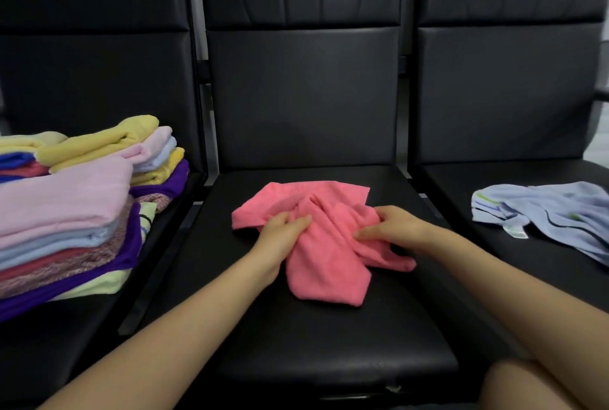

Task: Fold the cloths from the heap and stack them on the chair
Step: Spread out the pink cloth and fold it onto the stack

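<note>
While crumpled, pink cloth (324, 238) (long axis near–far) | both hands grip it

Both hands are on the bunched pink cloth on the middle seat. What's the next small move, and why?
Probably draw the left hand and right hand apart to spread the pink cloth flat on the middle seat: it lies crumpled, so no clean fold can start yet.

I see three black padded seats in a row; the middle seat (303, 96) has neighbours close on both sides, light dim.
</note>
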A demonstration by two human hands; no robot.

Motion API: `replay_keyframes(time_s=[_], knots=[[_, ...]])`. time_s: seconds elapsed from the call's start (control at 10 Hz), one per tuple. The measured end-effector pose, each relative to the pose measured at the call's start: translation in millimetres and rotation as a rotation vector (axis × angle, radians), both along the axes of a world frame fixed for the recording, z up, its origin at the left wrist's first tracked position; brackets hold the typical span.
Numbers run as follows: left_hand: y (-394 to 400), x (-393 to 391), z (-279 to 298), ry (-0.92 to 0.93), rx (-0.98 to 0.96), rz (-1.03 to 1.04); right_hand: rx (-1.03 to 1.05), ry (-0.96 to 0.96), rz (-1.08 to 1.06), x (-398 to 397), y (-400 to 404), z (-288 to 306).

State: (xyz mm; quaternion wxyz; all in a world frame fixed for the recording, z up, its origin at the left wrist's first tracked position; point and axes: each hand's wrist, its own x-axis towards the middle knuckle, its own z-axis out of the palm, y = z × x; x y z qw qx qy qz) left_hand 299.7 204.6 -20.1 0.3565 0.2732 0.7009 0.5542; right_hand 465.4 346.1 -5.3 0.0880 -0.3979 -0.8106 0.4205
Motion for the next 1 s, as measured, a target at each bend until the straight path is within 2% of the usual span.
replay_keyframes(time_s=[0.1, 0.2, 0.3, 0.4, 0.5, 0.6, 0.7, 0.8, 0.9, 1.0], knots=[[-5, -15, 18, -0.194, 0.157, 0.101, -0.105, 0.271, 0.040, -2, -2, 1], [-22, -36, 44, -0.252, 0.325, 0.076, -0.265, 0.694, -0.018, -3, -3, 17], [-37, -57, 62, -0.217, 0.398, 0.068, -0.273, 0.850, -0.099, -1, -5, 36], [-44, -68, 76, -0.123, 0.452, 0.210, -0.315, 0.865, -0.139, 6, -4, 43], [-47, -78, 60, -0.109, 0.422, 0.221, -0.201, 0.812, -0.266, 11, -4, 44], [-52, -76, 54, -0.110, 0.439, 0.237, -0.124, 0.802, -0.312, 14, -4, 45], [-58, -84, 62, -0.066, 0.457, 0.349, -0.119, 0.846, -0.306, 18, -5, 53], [-69, -86, 81, -0.106, 0.475, 0.360, -0.346, 0.944, -0.272, 21, -2, 70], [-57, -96, 86, -0.129, 0.574, 0.338, -0.522, 1.107, -0.298, 15, 14, 82], [-37, -97, 75, -0.024, 0.572, 0.360, -0.546, 1.110, -0.420, -1, 28, 67]])
